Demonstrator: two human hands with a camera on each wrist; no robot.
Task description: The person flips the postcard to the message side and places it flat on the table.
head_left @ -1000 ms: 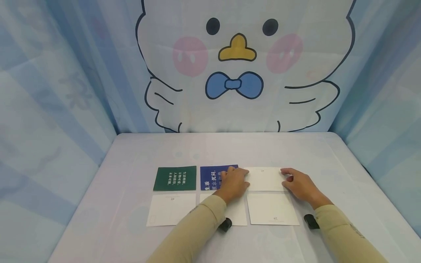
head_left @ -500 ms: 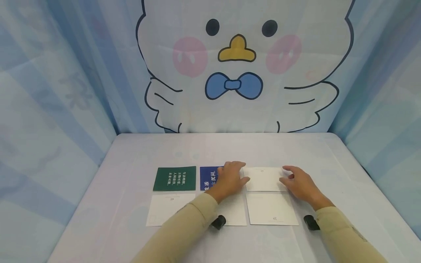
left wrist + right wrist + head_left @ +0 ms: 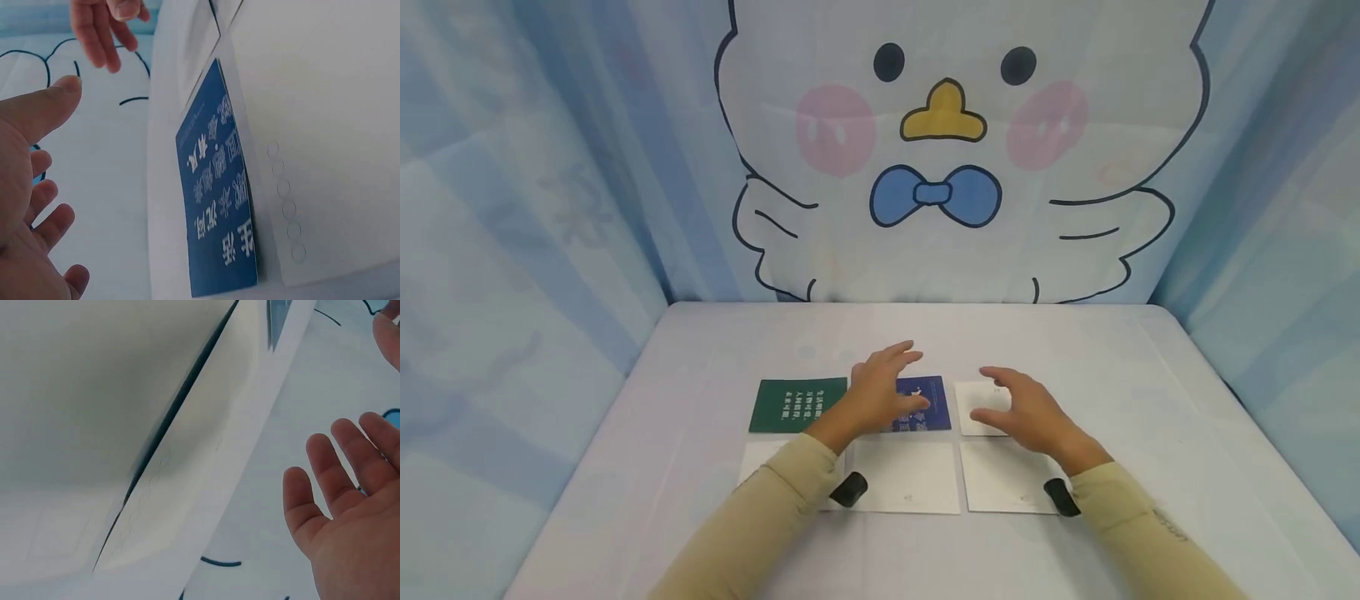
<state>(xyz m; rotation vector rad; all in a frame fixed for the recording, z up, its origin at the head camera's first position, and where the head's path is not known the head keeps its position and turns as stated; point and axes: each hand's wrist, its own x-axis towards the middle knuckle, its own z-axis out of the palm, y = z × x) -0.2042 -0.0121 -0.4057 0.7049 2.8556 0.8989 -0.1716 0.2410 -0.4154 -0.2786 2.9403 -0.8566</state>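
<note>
Left hand [image 3: 878, 392] above blue card [image 3: 217, 199], printed 生活

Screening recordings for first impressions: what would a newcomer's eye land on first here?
Probably the big cartoon figure with a blue bow tie on the backdrop behind the table. Next, the green card and the blue card, at the back row's left and middle, standing out among white cards. Then the left hand and right hand, holding nothing above that row.
</note>
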